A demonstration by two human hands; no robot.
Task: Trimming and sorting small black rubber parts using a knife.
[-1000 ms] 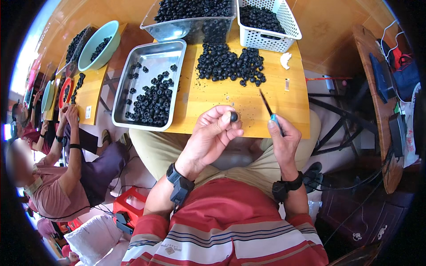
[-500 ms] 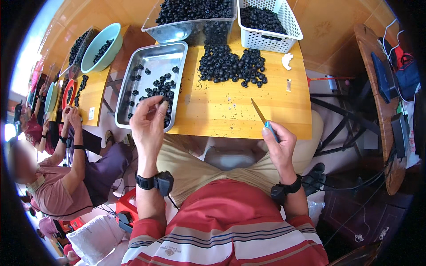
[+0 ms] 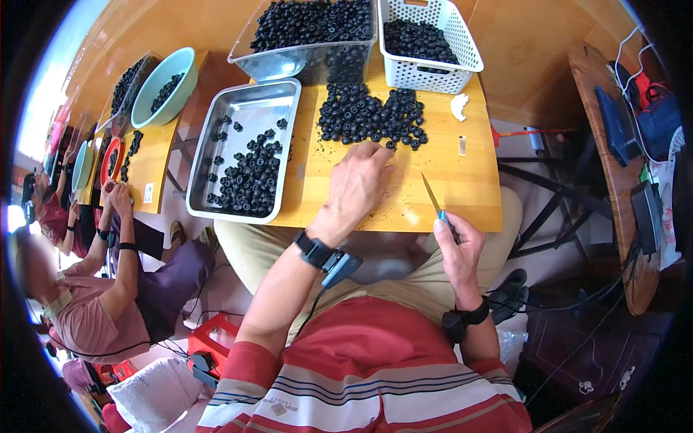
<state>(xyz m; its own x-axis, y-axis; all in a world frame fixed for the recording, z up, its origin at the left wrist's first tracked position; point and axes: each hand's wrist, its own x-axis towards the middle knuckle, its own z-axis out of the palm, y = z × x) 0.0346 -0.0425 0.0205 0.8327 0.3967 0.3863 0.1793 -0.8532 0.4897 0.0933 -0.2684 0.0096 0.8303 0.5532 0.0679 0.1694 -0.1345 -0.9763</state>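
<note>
- You see a white basket of dark fruit behind the wooden table.
- A teal bowl sits left of it.

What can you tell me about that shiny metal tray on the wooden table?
The metal tray is a shallow rectangular pan that looks like stainless steel, with rounded corners and a raised rim. It lies flat on the left part of the wooden table, its long side running away from the person. Small dark round fruits lie in it, heaped toward the near end and scattered thinly farther up, leaving bare, shiny metal showing. Neither hand touches it; the left hand reaches toward the loose pile beside it.
</note>
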